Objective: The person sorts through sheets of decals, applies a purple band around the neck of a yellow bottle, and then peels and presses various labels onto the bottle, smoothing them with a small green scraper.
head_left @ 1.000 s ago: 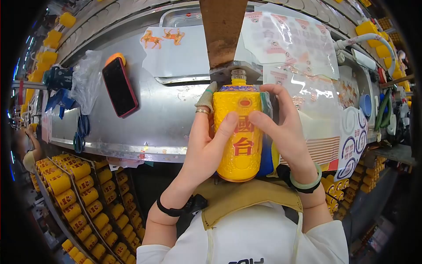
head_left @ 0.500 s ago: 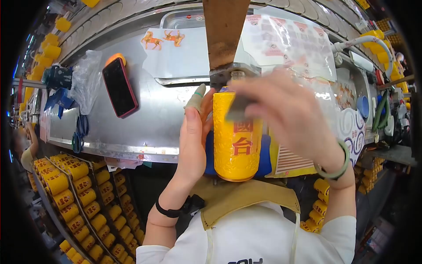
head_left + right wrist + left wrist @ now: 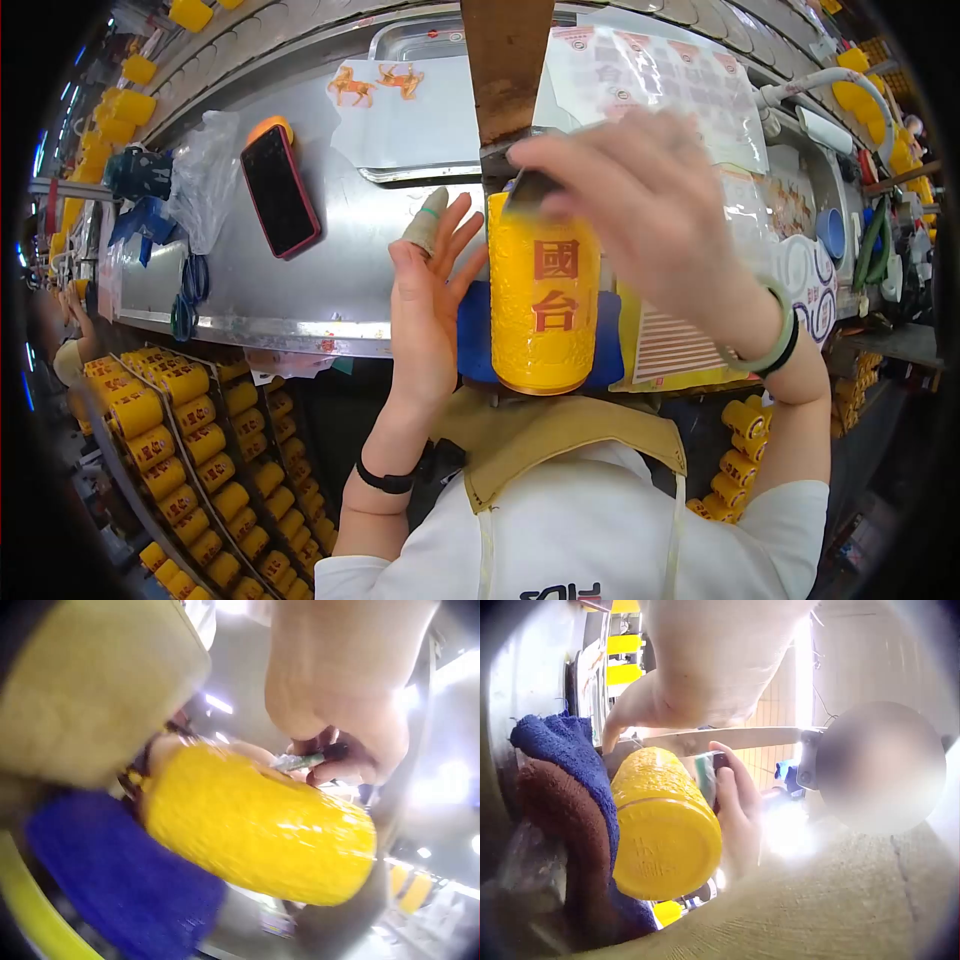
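A yellow bottle (image 3: 545,320) with red characters lies with its base toward the person and its neck end at a metal bracket, which the right hand hides. My right hand (image 3: 655,200) pinches a flat dark scraper (image 3: 530,192) with a pale green layer, seen also in the left wrist view as a scraper (image 3: 706,778), over the bottle's shoulder. To the bottle's left, my left hand (image 3: 425,310) is apart from it with relaxed fingers; a beige finger cot (image 3: 426,222) covers one finger. Beneath the bottle is a blue cloth (image 3: 127,877).
A brown post (image 3: 505,70) rises behind the bottle. On the metal bench lie a phone (image 3: 278,195), a sheet with horse decals (image 3: 400,130) and printed plastic sheets (image 3: 650,80). Scissors (image 3: 190,290) hang at the left. Racks of yellow bottles (image 3: 200,440) stand below.
Both hands were on the bottle; the left has let go and drawn back left. The right hand has lifted with the scraper and swept across the bottle, now toward its neck end.
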